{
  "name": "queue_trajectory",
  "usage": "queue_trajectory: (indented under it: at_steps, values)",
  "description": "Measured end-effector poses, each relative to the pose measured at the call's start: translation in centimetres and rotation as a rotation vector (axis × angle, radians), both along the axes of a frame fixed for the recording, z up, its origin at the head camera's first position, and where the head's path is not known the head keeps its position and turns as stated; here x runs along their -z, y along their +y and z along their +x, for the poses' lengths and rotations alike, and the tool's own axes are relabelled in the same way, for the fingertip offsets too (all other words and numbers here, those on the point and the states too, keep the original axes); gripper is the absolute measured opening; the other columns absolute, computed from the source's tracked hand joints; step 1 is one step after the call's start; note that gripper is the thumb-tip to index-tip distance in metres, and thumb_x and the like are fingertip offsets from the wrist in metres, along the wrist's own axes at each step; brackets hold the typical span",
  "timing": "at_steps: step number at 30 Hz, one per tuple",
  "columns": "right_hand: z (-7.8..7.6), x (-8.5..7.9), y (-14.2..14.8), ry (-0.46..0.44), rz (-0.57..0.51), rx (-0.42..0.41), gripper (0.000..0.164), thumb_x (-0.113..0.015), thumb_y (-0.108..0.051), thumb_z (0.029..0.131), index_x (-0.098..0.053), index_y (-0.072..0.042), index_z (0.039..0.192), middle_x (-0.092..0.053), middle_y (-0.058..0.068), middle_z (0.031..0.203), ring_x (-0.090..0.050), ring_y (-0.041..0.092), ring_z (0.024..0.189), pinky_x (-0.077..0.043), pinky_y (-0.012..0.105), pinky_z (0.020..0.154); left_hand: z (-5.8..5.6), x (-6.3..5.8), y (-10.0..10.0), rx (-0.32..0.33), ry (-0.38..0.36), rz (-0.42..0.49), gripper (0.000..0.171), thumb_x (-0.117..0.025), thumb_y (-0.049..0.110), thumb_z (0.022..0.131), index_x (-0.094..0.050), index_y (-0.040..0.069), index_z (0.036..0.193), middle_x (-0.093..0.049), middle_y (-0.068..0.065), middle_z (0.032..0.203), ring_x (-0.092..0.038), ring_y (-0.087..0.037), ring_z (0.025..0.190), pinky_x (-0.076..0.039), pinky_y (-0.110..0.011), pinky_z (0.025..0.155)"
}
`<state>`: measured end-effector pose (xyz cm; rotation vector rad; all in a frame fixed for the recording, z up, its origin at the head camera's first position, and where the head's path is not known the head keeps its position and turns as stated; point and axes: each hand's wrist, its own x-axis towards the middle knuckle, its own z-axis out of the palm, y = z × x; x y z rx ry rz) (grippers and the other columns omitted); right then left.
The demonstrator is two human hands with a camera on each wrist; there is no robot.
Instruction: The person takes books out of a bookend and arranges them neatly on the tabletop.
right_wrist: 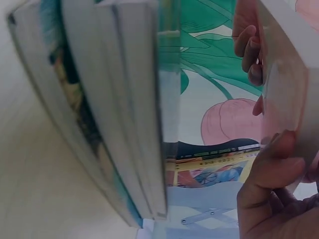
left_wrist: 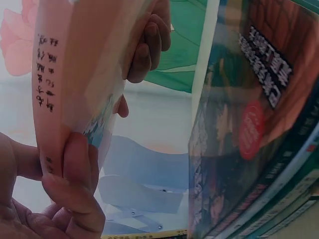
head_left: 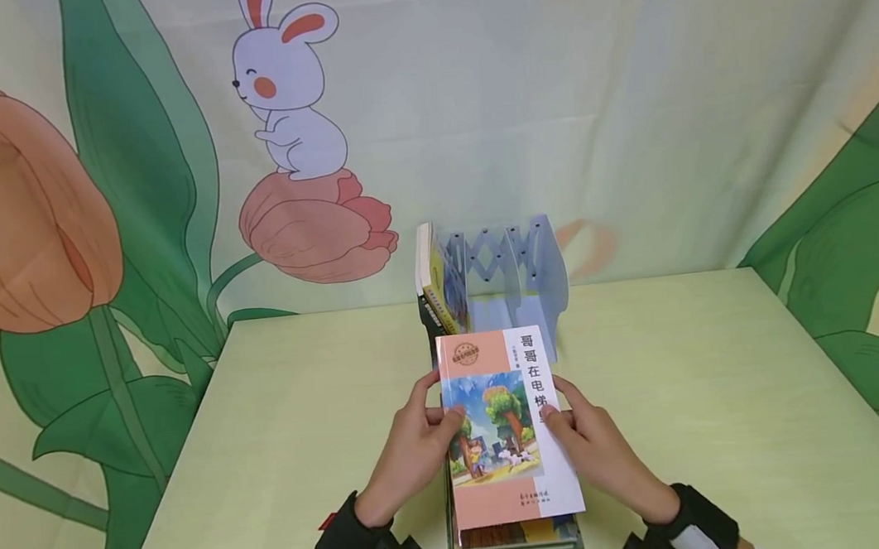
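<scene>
A paperback book (head_left: 503, 424) with a pink and white cover and a tree picture is held a little above a stack of books (head_left: 515, 540) lying flat on the table. My left hand (head_left: 419, 450) grips its left edge, thumb on the cover. My right hand (head_left: 590, 445) grips its right edge the same way. In the left wrist view the pink spine (left_wrist: 50, 89) is pinched by my thumb (left_wrist: 75, 164), with the stack (left_wrist: 249, 149) to the right. The right wrist view shows the stack's page edges (right_wrist: 114, 114) and my right thumb (right_wrist: 271, 164) on the held book (right_wrist: 286, 84).
A pale blue expanding book stand (head_left: 518, 279) sits at the table's back middle, with two upright books (head_left: 436, 287) in its leftmost slot. The table top (head_left: 305, 414) is light yellow-green. A cloth backdrop with a rabbit and tulips hangs behind.
</scene>
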<state>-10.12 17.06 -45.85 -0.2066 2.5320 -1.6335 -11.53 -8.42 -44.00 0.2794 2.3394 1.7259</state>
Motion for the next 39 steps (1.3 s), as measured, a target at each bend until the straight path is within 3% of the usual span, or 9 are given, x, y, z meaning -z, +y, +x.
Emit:
queue_trajectory:
  at_steps: [5,12,17,26,33,39]
  values:
    - [0.0,0.8,0.1,-0.026,0.047,-0.044,0.051,-0.045,-0.032,0.105,-0.032,-0.013,0.15,-0.073,0.007,0.088,-0.068,0.012,0.068,-0.051,0.028,0.054,-0.2,1.3,-0.2,0.029,-0.002,-0.077,0.063,-0.053,0.032,0.101,-0.024,0.012,0.154,-0.068,-0.008,0.076,-0.045,-0.013,0.046,-0.034,-0.027,0.043]
    - [0.2,2.0,0.3,-0.043,0.118,-0.139,0.051,-0.043,-0.031,0.106,-0.031,-0.011,0.151,-0.061,-0.001,0.066,-0.047,0.007,0.037,-0.038,0.023,0.036,-0.2,2.8,-0.3,0.044,-0.023,-0.128,0.065,-0.053,0.03,0.101,-0.024,0.004,0.152,-0.069,-0.003,0.076,-0.06,-0.019,0.052,-0.046,-0.03,0.047]
    - [0.3,2.5,0.5,-0.063,0.124,-0.158,0.051,-0.045,-0.029,0.105,-0.031,-0.012,0.151,-0.062,-0.002,0.065,-0.044,0.007,0.034,-0.035,0.021,0.035,0.0,3.4,-0.3,0.058,-0.025,-0.165,0.066,-0.053,0.03,0.101,-0.024,0.001,0.152,-0.065,-0.001,0.069,-0.059,-0.019,0.049,-0.047,-0.031,0.048]
    - [0.3,3.2,0.6,-0.077,0.176,-0.183,0.053,-0.047,-0.03,0.104,-0.031,-0.012,0.152,-0.06,-0.002,0.063,-0.045,0.009,0.039,-0.034,0.023,0.038,0.1,4.3,-0.2,0.06,0.03,-0.292,0.064,-0.054,0.03,0.1,-0.031,-0.004,0.149,-0.044,0.005,0.055,-0.037,-0.009,0.044,-0.027,-0.024,0.047]
    - [0.2,3.3,0.3,-0.051,0.25,-0.154,0.053,-0.05,-0.024,0.103,-0.034,-0.005,0.15,-0.07,-0.002,0.08,-0.06,0.008,0.059,-0.043,0.023,0.049,0.0,4.8,-0.1,0.069,0.031,-0.335,0.063,-0.053,0.03,0.1,-0.033,-0.007,0.147,-0.043,0.006,0.053,-0.035,-0.009,0.043,-0.026,-0.024,0.047]
    - [0.2,3.3,0.3,-0.043,0.298,-0.145,0.054,-0.05,-0.024,0.103,-0.034,-0.002,0.15,-0.071,-0.001,0.085,-0.062,0.006,0.066,-0.045,0.023,0.056,-0.2,4.9,-0.1,0.08,0.04,-0.344,0.06,-0.051,0.029,0.101,-0.034,-0.006,0.147,-0.041,0.007,0.052,-0.031,-0.009,0.042,-0.023,-0.024,0.047]
